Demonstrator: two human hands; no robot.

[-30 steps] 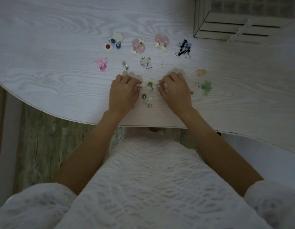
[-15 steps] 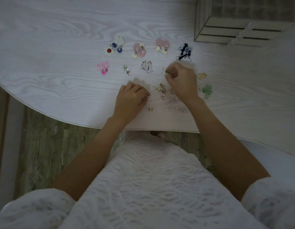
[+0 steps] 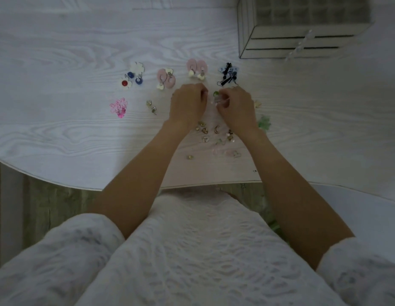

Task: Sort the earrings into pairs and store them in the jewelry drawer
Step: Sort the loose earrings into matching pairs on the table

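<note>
My right hand [image 3: 236,107] pinches a green-bead earring [image 3: 216,94] with a clear drop, just above the table [image 3: 59,62]. My left hand [image 3: 187,104] is beside it with curled fingers, their tips close to that earring; what they grip is hidden. Sorted pairs lie in rows: flower and blue studs [image 3: 131,77], two pink oval pairs [image 3: 166,79] [image 3: 196,68], a black and blue pair [image 3: 227,76], a magenta pair [image 3: 118,107] and a small drop pair [image 3: 151,106]. Several loose small gold earrings [image 3: 214,132] lie between my wrists. The jewelry drawer box [image 3: 291,40] stands at the back right.
A pale green leaf earring [image 3: 264,122] and a cream one [image 3: 257,104] lie right of my right hand. Faint pink pieces [image 3: 227,152] and a gold stud [image 3: 189,156] sit near the table's curved front edge. The box's drawers look closed.
Both hands rose from the loose pile toward the sorted rows. The right lifted one green-bead earring; the second one, under the left hand before, no longer lies on the table.
</note>
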